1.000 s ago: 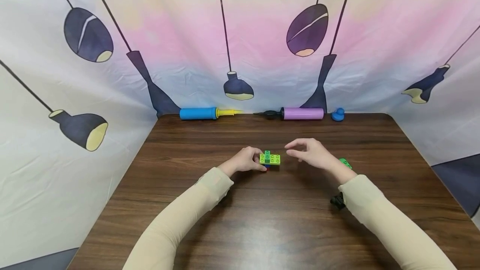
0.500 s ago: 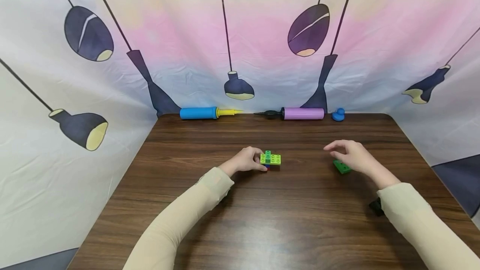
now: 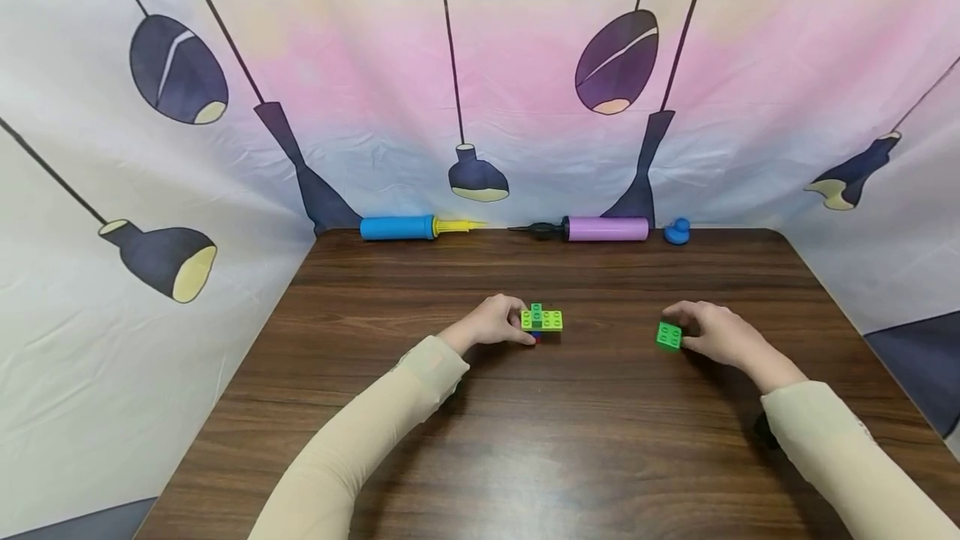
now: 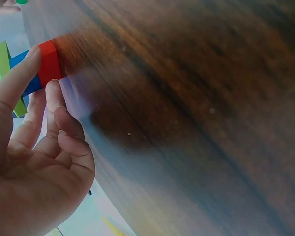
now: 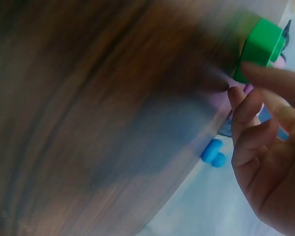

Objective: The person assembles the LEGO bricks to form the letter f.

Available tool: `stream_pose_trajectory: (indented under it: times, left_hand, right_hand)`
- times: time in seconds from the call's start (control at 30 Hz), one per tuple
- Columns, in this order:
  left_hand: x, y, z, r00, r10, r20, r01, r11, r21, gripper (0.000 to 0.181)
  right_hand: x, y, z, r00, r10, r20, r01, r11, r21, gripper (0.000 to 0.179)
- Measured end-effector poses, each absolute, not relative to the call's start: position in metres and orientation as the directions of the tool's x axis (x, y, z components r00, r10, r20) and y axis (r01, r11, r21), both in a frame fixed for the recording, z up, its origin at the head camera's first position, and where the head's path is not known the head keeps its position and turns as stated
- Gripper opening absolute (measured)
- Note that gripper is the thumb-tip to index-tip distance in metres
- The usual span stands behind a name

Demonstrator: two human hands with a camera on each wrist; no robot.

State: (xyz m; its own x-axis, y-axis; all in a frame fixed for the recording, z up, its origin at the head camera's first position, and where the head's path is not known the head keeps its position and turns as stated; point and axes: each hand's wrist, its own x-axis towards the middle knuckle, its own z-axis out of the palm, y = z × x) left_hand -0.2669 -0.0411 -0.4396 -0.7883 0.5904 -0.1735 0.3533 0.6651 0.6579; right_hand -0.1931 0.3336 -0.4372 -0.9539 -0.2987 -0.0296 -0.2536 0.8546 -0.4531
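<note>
My left hand point(image 3: 491, 322) grips a small stack of toy building bricks over the middle of the table, thumb on one side and fingers on the other. Its lowest brick is red point(image 4: 50, 61), with a blue brick point(image 4: 33, 84) above it. Across these lies a long lime brick point(image 3: 551, 321), topped by a narrow green brick point(image 3: 536, 312). To the right, my right hand point(image 3: 716, 334) pinches a separate green brick point(image 3: 669, 336) with several studs facing up. In the right wrist view the thumb lies against that brick's side point(image 5: 260, 46).
Along the table's back edge lie a blue pump point(image 3: 397, 228) with a yellow nozzle, a purple pump point(image 3: 606, 229) and a small blue toy duck point(image 3: 677, 232). Behind them hangs a cloth point(image 3: 360, 48) printed with lamps. A dark object point(image 3: 765, 430) shows under the right cuff.
My right hand has moved away from the stack to the right, come down and taken hold of the separate green brick, which has turned slightly. My left hand stays on the stack.
</note>
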Motion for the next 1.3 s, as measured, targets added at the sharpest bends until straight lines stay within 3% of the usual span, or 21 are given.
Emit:
stream_pose_trajectory:
  times: [0.17,0.37,0.73,1.3]
  left_hand:
    - [-0.266,-0.041,-0.440,-0.790,0.586,-0.180,0.350,0.672,0.653,0.050]
    - [-0.267,-0.042,-0.439,-0.788,0.592,-0.170,0.359,0.666,0.653,0.050]
    - [-0.266,-0.043,-0.438,-0.787,0.595,-0.165,0.357,0.656,0.665,0.043]
    - [-0.267,-0.044,-0.439,-0.782,0.603,-0.160,0.366,0.651,0.666,0.039]
  right_hand:
    - [-0.193,0.324,-0.438,-0.937,-0.348,-0.008,-0.314,0.854,-0.415,0.049]
    - [-0.195,0.318,-0.440,-0.946,-0.325,-0.006,-0.296,0.868,-0.398,0.037]
    - [-0.201,0.306,-0.440,-0.940,-0.336,0.054,-0.317,0.807,-0.498,0.029]
    - [-0.205,0.272,-0.426,-0.896,-0.414,0.159,-0.424,0.695,-0.581,0.043]
